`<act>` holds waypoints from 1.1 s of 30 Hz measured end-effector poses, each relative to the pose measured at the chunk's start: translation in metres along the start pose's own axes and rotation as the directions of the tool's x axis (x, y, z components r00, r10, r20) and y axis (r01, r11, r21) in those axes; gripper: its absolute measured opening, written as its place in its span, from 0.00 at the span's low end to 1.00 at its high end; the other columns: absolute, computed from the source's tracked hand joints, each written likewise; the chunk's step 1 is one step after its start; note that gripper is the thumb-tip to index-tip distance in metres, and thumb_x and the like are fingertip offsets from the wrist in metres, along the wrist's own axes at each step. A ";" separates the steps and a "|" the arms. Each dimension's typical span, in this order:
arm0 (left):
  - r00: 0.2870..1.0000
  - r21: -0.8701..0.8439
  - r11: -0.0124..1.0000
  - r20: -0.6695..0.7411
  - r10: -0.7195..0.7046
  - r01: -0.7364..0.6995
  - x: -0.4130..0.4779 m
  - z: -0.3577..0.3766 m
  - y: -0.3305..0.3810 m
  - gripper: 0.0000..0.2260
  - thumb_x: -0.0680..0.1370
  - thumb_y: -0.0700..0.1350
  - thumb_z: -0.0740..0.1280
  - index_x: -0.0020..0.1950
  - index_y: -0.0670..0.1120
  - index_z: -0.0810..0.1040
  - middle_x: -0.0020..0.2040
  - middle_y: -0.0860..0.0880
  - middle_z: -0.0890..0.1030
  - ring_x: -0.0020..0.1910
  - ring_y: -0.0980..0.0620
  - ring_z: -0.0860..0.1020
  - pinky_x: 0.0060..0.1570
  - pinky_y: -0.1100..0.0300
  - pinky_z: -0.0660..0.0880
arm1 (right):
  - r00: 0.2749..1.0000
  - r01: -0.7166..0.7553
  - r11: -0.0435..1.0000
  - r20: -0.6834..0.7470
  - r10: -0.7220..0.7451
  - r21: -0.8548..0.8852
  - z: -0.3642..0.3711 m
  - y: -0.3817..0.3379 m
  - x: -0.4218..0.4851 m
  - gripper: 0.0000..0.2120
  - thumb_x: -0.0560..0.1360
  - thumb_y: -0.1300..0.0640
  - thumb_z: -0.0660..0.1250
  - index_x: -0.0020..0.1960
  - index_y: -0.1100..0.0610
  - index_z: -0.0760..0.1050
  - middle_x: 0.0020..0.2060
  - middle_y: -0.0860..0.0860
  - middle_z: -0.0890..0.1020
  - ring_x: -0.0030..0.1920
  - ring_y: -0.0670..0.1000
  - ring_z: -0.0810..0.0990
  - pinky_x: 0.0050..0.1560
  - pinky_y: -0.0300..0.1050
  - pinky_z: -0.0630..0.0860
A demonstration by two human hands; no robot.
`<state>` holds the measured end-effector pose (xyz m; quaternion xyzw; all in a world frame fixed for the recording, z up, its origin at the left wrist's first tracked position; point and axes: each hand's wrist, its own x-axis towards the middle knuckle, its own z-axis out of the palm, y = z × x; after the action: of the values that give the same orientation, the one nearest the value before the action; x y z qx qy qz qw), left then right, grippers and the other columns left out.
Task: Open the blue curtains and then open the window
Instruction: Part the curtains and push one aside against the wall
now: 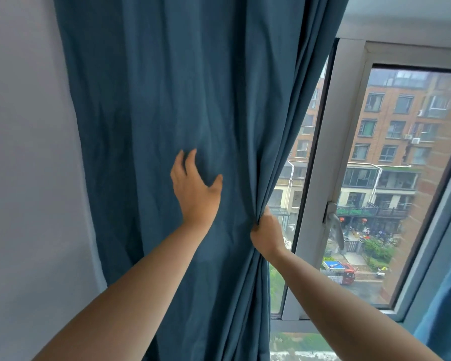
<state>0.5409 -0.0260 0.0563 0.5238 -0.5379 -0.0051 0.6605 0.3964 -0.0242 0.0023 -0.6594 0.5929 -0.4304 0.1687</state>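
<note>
A dark blue curtain (pixel 167 100) hangs in front of me and covers the left part of the window. My left hand (pixel 195 188) lies flat on the cloth with its fingers spread. My right hand (pixel 266 230) pinches the curtain's gathered right edge. To the right the grey-framed window (pixel 349 152) stands uncovered, its sash closed. A grey handle (pixel 335 227) on the frame points downward. A strip of a second blue curtain (pixel 445 308) shows at the lower right.
A pale wall (pixel 29 178) fills the left side. Through the glass I see brick apartment buildings and a street far below. The window sill runs along the bottom right.
</note>
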 end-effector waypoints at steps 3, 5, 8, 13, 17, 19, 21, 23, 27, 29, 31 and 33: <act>0.995 -0.062 0.993 0.010 -0.100 0.101 0.004 0.003 -0.010 0.38 0.69 0.47 0.74 0.74 0.46 0.58 0.74 0.47 0.61 0.73 0.49 0.57 0.72 0.53 0.58 | 1.000 0.031 0.999 0.005 -0.031 -0.011 0.009 -0.009 0.003 0.21 0.69 0.74 0.56 0.61 0.64 0.66 0.51 0.61 0.79 0.42 0.57 0.75 0.40 0.46 0.72; 0.989 -0.126 0.981 0.020 -0.146 0.148 0.007 0.002 -0.016 0.38 0.69 0.46 0.74 0.74 0.47 0.57 0.73 0.48 0.62 0.73 0.50 0.58 0.71 0.57 0.58 | 0.999 0.050 0.998 0.019 -0.050 -0.031 0.014 -0.017 0.005 0.21 0.69 0.74 0.56 0.61 0.65 0.67 0.51 0.61 0.79 0.45 0.59 0.77 0.45 0.49 0.75; 0.975 -0.192 0.957 0.087 -0.206 0.219 0.012 -0.001 -0.029 0.34 0.71 0.46 0.72 0.73 0.48 0.60 0.71 0.50 0.67 0.71 0.53 0.64 0.69 0.59 0.62 | 0.997 0.067 0.998 0.044 -0.066 -0.013 0.024 -0.027 0.008 0.20 0.69 0.73 0.56 0.59 0.64 0.69 0.51 0.58 0.80 0.47 0.57 0.77 0.43 0.43 0.72; 0.982 -0.178 0.972 0.140 -0.128 0.152 0.018 -0.016 -0.037 0.12 0.76 0.43 0.65 0.59 0.47 0.75 0.49 0.52 0.81 0.48 0.53 0.80 0.52 0.55 0.77 | 0.990 0.114 0.993 0.083 -0.116 0.028 0.048 -0.044 0.011 0.16 0.70 0.71 0.57 0.57 0.64 0.70 0.50 0.58 0.80 0.49 0.58 0.78 0.42 0.42 0.72; 0.981 -0.178 0.978 0.177 -0.076 0.108 0.021 -0.023 -0.038 0.06 0.77 0.43 0.63 0.46 0.42 0.77 0.37 0.45 0.80 0.35 0.49 0.78 0.38 0.55 0.77 | 0.983 0.115 0.990 0.133 -0.126 0.085 0.061 -0.052 0.011 0.15 0.73 0.70 0.57 0.59 0.63 0.70 0.51 0.57 0.79 0.48 0.54 0.76 0.40 0.39 0.70; 0.981 -0.179 0.979 0.180 -0.067 0.099 0.022 -0.026 -0.039 0.11 0.77 0.43 0.63 0.35 0.44 0.73 0.29 0.47 0.74 0.26 0.53 0.71 0.29 0.59 0.71 | 0.982 0.098 0.990 0.151 -0.113 0.105 0.061 -0.051 0.010 0.16 0.74 0.69 0.56 0.61 0.63 0.67 0.52 0.55 0.77 0.50 0.53 0.75 0.41 0.39 0.68; 0.976 -0.193 0.976 0.210 -0.062 0.103 0.023 -0.028 -0.038 0.17 0.78 0.42 0.62 0.29 0.48 0.64 0.25 0.51 0.66 0.23 0.57 0.64 0.25 0.64 0.64 | 0.981 0.093 0.990 0.162 -0.109 0.105 0.056 -0.049 0.007 0.18 0.75 0.69 0.54 0.65 0.62 0.63 0.51 0.52 0.73 0.51 0.51 0.71 0.42 0.36 0.65; 0.965 -0.203 0.972 0.256 -0.063 0.117 0.024 -0.028 -0.036 0.20 0.78 0.41 0.62 0.28 0.48 0.61 0.24 0.53 0.63 0.21 0.58 0.62 0.23 0.66 0.60 | 0.980 0.090 0.989 0.167 -0.109 0.118 0.051 -0.043 0.006 0.21 0.76 0.69 0.54 0.68 0.61 0.59 0.54 0.52 0.72 0.55 0.53 0.72 0.44 0.34 0.64; 0.941 -0.192 0.971 0.332 -0.072 0.142 0.027 -0.029 -0.034 0.20 0.77 0.40 0.62 0.28 0.46 0.59 0.24 0.52 0.62 0.21 0.58 0.60 0.23 0.65 0.58 | 0.983 0.064 0.989 0.160 -0.086 0.134 0.042 -0.033 0.005 0.21 0.77 0.64 0.57 0.69 0.58 0.59 0.60 0.54 0.74 0.61 0.55 0.72 0.52 0.39 0.65; 0.931 -0.187 0.973 0.361 -0.062 0.138 0.029 -0.031 -0.032 0.18 0.77 0.41 0.63 0.29 0.44 0.61 0.25 0.51 0.62 0.24 0.56 0.61 0.24 0.64 0.59 | 0.988 0.063 0.990 0.131 -0.079 0.127 0.037 -0.029 0.004 0.18 0.77 0.62 0.60 0.66 0.59 0.64 0.54 0.51 0.75 0.55 0.53 0.74 0.50 0.39 0.67; 0.924 -0.183 0.974 0.379 -0.052 0.130 0.030 -0.032 -0.028 0.19 0.76 0.41 0.64 0.29 0.45 0.60 0.25 0.51 0.61 0.24 0.55 0.61 0.24 0.64 0.58 | 0.994 0.050 0.986 0.091 -0.065 0.159 0.032 -0.027 0.005 0.15 0.76 0.61 0.62 0.63 0.60 0.68 0.49 0.49 0.75 0.50 0.51 0.75 0.45 0.39 0.70; 0.918 -0.165 0.978 0.393 -0.050 0.124 0.030 -0.032 -0.023 0.21 0.77 0.42 0.64 0.28 0.47 0.57 0.24 0.52 0.60 0.22 0.57 0.58 0.23 0.65 0.56 | 0.998 0.024 0.972 0.052 -0.037 0.234 0.030 -0.027 0.007 0.13 0.75 0.59 0.63 0.59 0.60 0.72 0.46 0.50 0.79 0.45 0.50 0.78 0.36 0.32 0.72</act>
<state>0.5890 -0.0316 0.0651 0.4718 -0.6308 -0.1883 0.5866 0.4360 -0.0325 0.0075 -0.6558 0.5230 -0.4810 0.2548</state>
